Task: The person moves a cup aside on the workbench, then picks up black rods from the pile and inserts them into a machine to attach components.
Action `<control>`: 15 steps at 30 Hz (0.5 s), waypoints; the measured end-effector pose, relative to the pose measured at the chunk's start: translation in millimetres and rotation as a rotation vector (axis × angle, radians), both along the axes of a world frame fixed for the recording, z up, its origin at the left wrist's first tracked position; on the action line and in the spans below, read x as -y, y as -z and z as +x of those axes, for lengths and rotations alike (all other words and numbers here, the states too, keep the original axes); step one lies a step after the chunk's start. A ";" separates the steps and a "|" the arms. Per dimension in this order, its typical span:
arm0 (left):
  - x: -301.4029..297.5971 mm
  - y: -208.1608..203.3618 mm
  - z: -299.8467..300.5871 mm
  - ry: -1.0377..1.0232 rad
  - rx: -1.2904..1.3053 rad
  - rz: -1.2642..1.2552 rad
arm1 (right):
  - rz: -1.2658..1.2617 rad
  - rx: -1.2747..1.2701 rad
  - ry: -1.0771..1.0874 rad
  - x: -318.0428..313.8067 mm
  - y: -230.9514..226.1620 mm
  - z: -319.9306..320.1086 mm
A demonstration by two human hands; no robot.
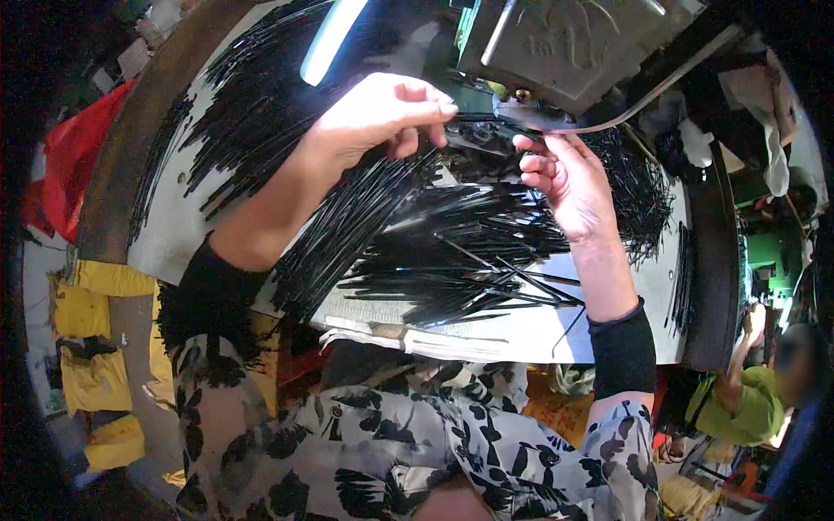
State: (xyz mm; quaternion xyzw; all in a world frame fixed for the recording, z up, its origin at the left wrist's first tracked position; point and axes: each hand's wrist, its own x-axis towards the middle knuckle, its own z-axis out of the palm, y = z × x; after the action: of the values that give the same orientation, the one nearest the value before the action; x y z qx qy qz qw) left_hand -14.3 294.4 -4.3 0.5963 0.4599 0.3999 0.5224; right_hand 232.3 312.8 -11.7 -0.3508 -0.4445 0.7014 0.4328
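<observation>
My left hand reaches up to the far middle, thumb and fingers pinched. A thin black rod runs from its fingertips toward the machine. My right hand is raised just right of it, close under the machine's lower edge. Its thumb and forefinger come together there with the other fingers curled, and what they pinch is hidden. Below both hands, loose black rods lie in heaps on the pale worktable. A denser bundle of rods slants beneath my left wrist.
A bright tube lamp hangs at the far left over more rods. A curved metal bar sweeps from the machine to the right. Yellow cloths are at left, a red cloth behind. Another person in green works at right.
</observation>
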 end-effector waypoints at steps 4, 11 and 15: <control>-3.9 7.0 4.0 -0.032 0.055 -0.030 | 0.010 -0.022 0.041 -1.4 2.9 0.7; -3.1 6.9 -2.0 -0.012 0.042 -0.042 | 0.055 0.023 0.008 -1.8 0.5 -3.4; -6.2 10.1 1.9 -0.029 0.047 -0.014 | 0.042 -0.010 0.015 -4.2 3.7 0.3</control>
State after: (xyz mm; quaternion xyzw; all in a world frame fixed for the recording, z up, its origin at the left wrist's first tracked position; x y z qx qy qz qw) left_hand -12.5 300.6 -14.5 0.5764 0.4587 0.4181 0.5315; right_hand 232.7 317.0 -15.3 -0.3414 -0.4543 0.6904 0.4477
